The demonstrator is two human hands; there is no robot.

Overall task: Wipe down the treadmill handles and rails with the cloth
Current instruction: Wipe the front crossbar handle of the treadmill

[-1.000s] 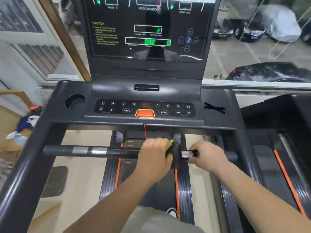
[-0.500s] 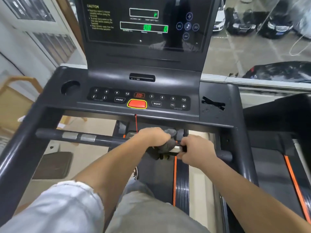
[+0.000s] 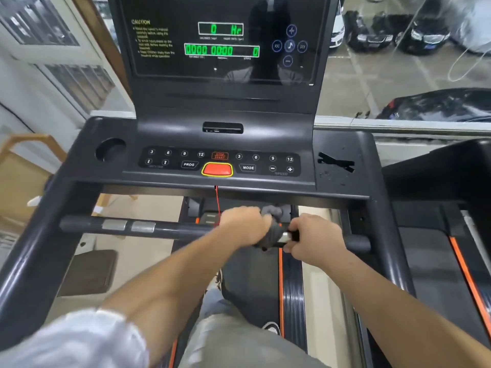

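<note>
A black cross handlebar [image 3: 172, 229] with silver pulse sensors runs across the treadmill below the console. My left hand [image 3: 245, 225] grips a dark grey cloth [image 3: 273, 229] wrapped around the bar right of its middle. My right hand [image 3: 316, 240] grips the same bar just to the right, its fingers at a silver sensor [image 3: 285, 237] beside the cloth. The two hands nearly touch. The left side rail [image 3: 34, 251] and right side rail [image 3: 385, 248] slope down toward me.
The console [image 3: 220, 160] with a red stop button and a lit display stands just beyond the bar. A red safety cord [image 3: 217, 201] hangs from it near my left hand. A second treadmill [image 3: 438, 248] sits to the right. A window with parked cars is ahead.
My left hand with the cloth slid right along the bar until it met my right hand. The view has shifted, and my white sleeve came into the lower left.
</note>
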